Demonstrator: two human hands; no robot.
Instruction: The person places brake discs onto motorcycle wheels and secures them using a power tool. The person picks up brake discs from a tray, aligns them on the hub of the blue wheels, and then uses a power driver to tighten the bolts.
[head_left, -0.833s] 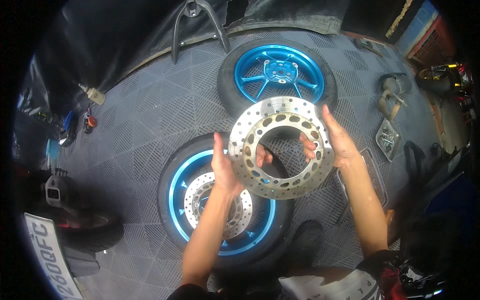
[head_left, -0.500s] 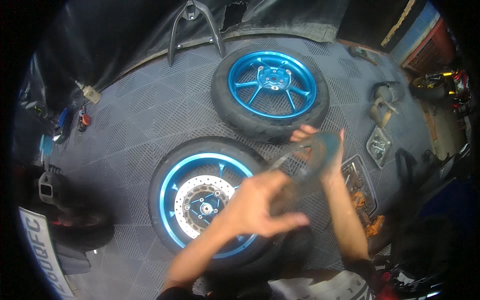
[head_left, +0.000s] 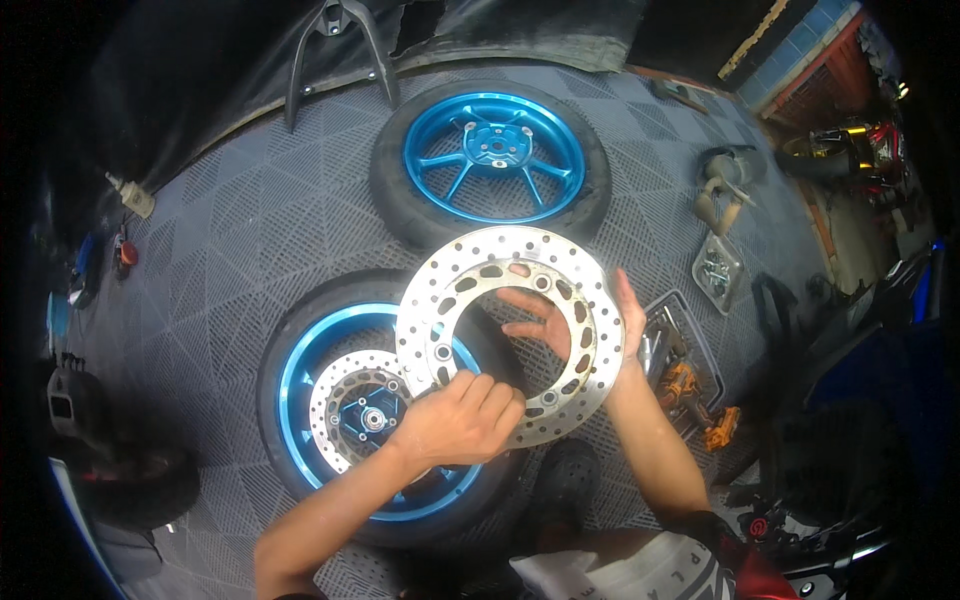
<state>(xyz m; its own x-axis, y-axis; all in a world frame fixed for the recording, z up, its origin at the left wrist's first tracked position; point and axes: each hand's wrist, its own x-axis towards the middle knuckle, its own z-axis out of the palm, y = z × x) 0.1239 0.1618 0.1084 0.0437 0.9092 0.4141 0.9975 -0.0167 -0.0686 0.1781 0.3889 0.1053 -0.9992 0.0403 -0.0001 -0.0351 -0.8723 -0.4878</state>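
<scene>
Silver metal, drilled all round, is being presented nearly face-on: the disc [head_left: 450,270] is being held up above the floor [head_left: 210,290], overlapping the near wheel [head_left: 300,310] in the view and apparently clear of it. By the right hand [head_left: 630,335], the ring's right side is being gripped, the thumb being laid along the outer edge and the fingers being passed behind, so that some of them are being seen through the central opening. By the left hand [head_left: 470,418], closed with its fingers curled, the ring's lower left is being covered (whether metal is being pinched there or merely rubbed cannot be told, the contact being hidden). Handling and looking over the loose ring seems to be the step being carried out; no fastening is being done, and no tool is being seen in either hand. Inside the near wheel a second disc [head_left: 326,410] is being carried around the hub, while the far wheel [head_left: 497,145] is being touched by neither hand. For the next move, a sure, shared hold is being called for, as far as can be judged, with the rim being steered clear of the near wheel and the tool tray [head_left: 704,340].
</scene>
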